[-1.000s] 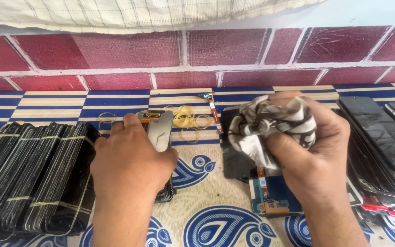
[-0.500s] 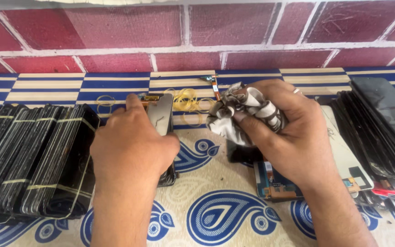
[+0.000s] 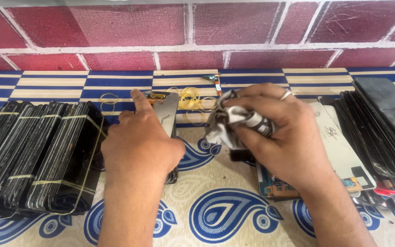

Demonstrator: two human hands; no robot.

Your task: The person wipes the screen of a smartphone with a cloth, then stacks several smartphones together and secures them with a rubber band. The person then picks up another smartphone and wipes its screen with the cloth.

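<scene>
In the head view, the left hand (image 3: pixel 140 144) lies flat on a phone screen panel (image 3: pixel 166 114) standing on edge on the patterned mat (image 3: pixel 225 215), pinning it, while the right hand (image 3: pixel 280 137) is clenched around a crumpled cloth (image 3: pixel 227 123) just beside it. This looks like the wiping step; the next move calls for bringing the cloth onto the panel's face while the left hand steadies it beside the banded stacks of screens (image 3: pixel 37 155)

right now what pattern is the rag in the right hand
White with dark brown stripes, crumpled rag in the right hand; head view.

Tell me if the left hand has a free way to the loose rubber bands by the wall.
Probably yes: the left hand rests on a screen, and the rubber bands lie uncovered just beyond.
</scene>
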